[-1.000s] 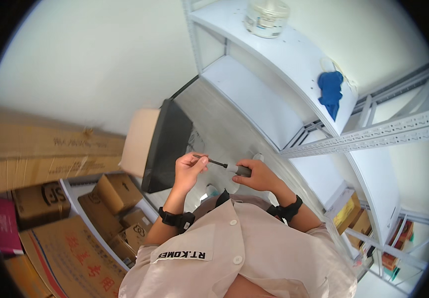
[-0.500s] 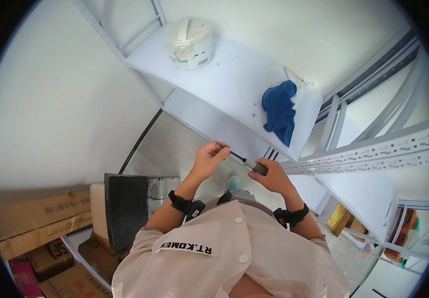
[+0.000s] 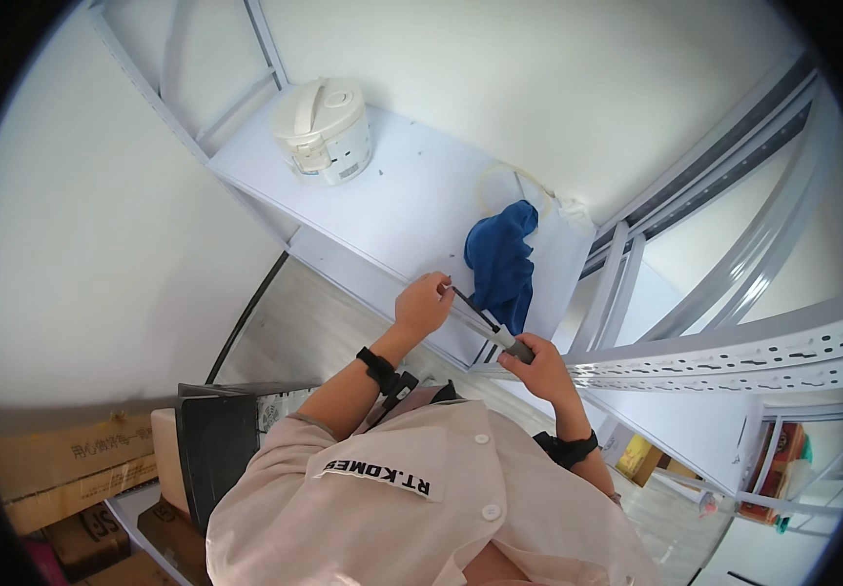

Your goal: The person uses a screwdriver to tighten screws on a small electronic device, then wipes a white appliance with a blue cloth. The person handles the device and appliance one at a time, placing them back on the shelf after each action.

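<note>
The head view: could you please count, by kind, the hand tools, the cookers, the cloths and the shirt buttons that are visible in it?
Thin dark-shafted tool with grey handle: 1
Round white lidded cooker: 1
Crumpled blue cloth: 1
Round white shirt buttons: 2
Total: 5

the tool (image 3: 506, 339) is grey and black, the cloth (image 3: 503, 254) blue, and the cooker (image 3: 328, 137) cream.

Tool handle (image 3: 510, 342) smooth; cooker (image 3: 324, 137) glossy plastic; cloth (image 3: 501, 252) matt.
</note>
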Demonstrator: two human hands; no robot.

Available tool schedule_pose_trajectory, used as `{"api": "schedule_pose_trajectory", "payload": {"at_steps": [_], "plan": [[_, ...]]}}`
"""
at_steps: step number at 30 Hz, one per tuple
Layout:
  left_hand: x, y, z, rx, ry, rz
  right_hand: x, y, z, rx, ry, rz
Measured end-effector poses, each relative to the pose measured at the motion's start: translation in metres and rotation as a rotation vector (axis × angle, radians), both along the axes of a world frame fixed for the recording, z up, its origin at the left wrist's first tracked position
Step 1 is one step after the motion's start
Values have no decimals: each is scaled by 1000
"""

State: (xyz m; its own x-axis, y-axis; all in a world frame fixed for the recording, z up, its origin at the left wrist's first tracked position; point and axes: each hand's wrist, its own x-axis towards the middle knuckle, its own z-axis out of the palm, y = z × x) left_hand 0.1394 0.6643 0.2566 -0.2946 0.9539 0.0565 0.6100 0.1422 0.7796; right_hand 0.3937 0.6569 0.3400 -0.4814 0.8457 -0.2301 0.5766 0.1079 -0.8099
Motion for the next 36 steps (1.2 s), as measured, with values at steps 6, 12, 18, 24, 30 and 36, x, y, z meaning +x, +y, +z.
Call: {"api": "schedule_pose_trajectory", "payload": {"at_steps": [6,12,18,24,30,36], "plan": [[3,29,-20,11,214,89,-2,10,3,-29,-12,28],[1,42,-37,-10,297,5,-5,19,-9,-33,-50,65],[-10,35,-47,25,138,-94,-13,23,2,-44,-70,94],[-21,4,-22,-110,-509,-25,-12,26,-5,-11,-22,108],[-36,-37,16,-100,-1039,41,-26,31,-10,-89,38,203],[-53,-80,26,3,-1292,204,-54,32,-13,26,92,365]]}}
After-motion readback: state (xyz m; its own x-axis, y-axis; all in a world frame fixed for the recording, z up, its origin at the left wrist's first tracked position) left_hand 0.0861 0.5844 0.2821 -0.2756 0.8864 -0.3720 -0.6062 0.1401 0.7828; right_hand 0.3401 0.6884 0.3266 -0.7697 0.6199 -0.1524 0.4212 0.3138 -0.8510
